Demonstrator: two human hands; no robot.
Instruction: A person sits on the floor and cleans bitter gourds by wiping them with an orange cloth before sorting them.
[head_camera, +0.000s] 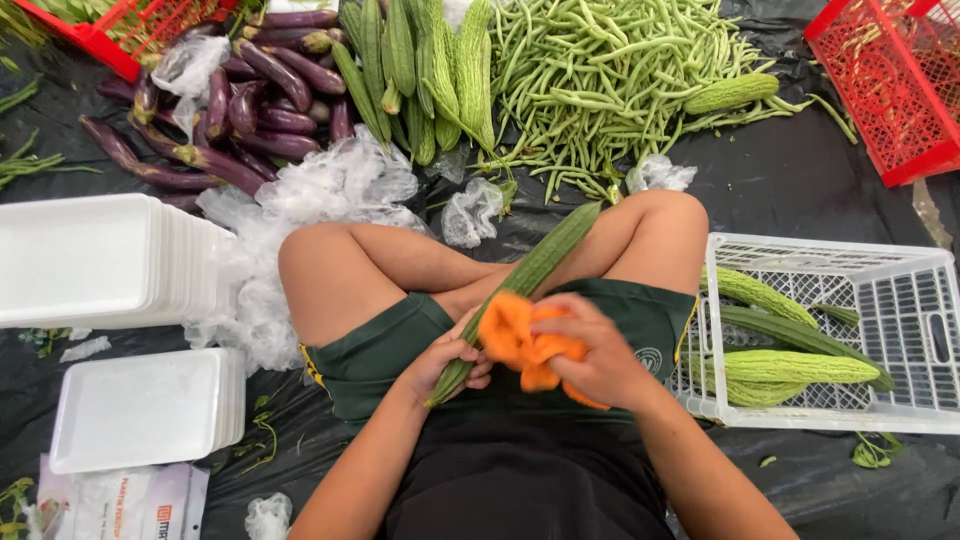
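Note:
I sit cross-legged on black sheeting. My left hand (448, 362) grips the near end of a long ridged green gourd (540, 262) that slants up and to the right over my lap. My right hand (592, 352) holds a crumpled orange cloth (520, 340) pressed against the gourd just above my left hand. The gourd's far tip reaches past my right knee.
A white plastic crate (905, 300) at my right holds several green gourds (790, 366). Stacks of white foam trays (90, 262) lie to my left. Ahead are purple eggplants (240, 110), more gourds (420, 70), a green bean pile (610, 70), crumpled clear plastic (330, 195) and red baskets (890, 80).

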